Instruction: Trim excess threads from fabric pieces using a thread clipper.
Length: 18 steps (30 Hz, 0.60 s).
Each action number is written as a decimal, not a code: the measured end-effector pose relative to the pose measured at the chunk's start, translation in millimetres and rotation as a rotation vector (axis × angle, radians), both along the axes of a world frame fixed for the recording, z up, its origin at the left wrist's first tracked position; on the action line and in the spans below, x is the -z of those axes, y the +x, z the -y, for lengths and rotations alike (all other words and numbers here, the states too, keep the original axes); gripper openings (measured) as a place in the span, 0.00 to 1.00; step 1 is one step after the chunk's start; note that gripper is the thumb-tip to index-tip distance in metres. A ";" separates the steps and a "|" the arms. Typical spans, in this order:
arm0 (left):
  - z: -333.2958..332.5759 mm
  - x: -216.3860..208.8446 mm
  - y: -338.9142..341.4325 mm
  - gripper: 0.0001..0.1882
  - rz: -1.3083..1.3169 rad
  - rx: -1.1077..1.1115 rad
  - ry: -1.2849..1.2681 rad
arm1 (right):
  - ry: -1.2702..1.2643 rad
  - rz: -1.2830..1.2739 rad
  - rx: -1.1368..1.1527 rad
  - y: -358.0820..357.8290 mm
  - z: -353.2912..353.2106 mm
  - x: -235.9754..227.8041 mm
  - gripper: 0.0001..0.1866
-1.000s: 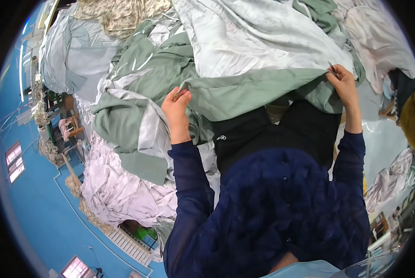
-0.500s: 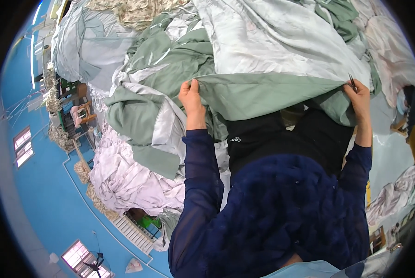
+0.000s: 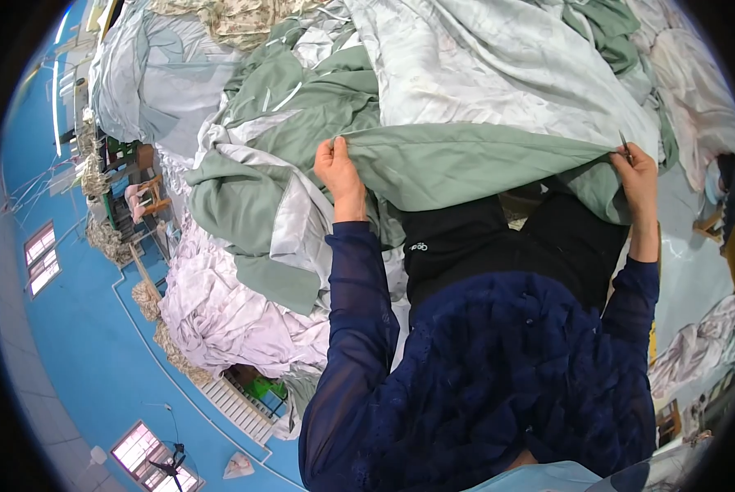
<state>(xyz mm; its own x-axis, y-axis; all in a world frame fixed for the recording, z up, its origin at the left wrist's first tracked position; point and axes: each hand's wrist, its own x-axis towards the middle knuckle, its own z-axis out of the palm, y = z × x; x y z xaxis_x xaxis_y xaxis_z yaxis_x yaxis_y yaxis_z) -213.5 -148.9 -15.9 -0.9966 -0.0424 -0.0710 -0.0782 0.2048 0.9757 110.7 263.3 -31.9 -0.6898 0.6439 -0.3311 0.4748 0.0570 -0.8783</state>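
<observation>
A sage-green cloth (image 3: 466,164) with a white reverse is stretched across my lap. My left hand (image 3: 341,176) pinches one end of its edge between thumb and fingers. At the other end my right hand (image 3: 638,180) is closed on the same edge. From the right hand's fingers sticks up a thin, dark pointed tool (image 3: 625,146), perhaps thread snips; its handle is hidden in the hand. Beyond the taut edge lies a wide white patterned cloth (image 3: 498,70). More folds of green cloth (image 3: 244,205) are heaped beside my left forearm.
A pile of pale pinkish cloth (image 3: 228,303) lies to my left, near a white slatted rack (image 3: 238,410) and a green container (image 3: 265,389). Pale blue-grey cloth (image 3: 170,90) is heaped at the far left. Cream cloth (image 3: 687,90) hangs at the far right.
The stretched edge has risen slightly, away from me, and my left hand has shifted a little. Both hands keep their grip on the green cloth.
</observation>
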 end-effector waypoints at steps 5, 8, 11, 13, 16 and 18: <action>7.9 5.4 -5.2 0.07 -0.046 0.022 -0.147 | 0.031 0.025 0.010 -7.3 3.2 -0.5 0.05; 17.6 10.3 -8.7 0.07 0.049 0.065 -0.139 | 0.133 0.086 -0.044 -14.4 7.3 -5.0 0.07; 17.3 2.1 -7.4 0.06 0.181 0.068 0.016 | 0.219 0.037 -0.066 -25.0 26.1 -22.5 0.12; 9.0 -15.3 -2.0 0.06 0.220 0.072 0.099 | 0.212 -0.041 -0.018 -40.8 45.4 -42.8 0.21; 3.6 -31.3 0.4 0.05 0.279 0.109 0.159 | 0.188 -0.302 -0.014 -86.9 106.0 -49.1 0.18; 14.5 -27.8 -0.4 0.07 0.265 0.105 0.152 | 0.136 -0.157 -0.205 -120.2 143.9 -65.8 0.18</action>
<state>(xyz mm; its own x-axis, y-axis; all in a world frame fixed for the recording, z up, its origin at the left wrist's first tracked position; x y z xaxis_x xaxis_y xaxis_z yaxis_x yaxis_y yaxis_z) -213.9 -163.4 11.9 -0.9408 0.0908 -0.3264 -0.3200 0.0788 0.9441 -9.4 119.4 33.8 -0.8461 0.5169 -0.1301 0.3000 0.2601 -0.9178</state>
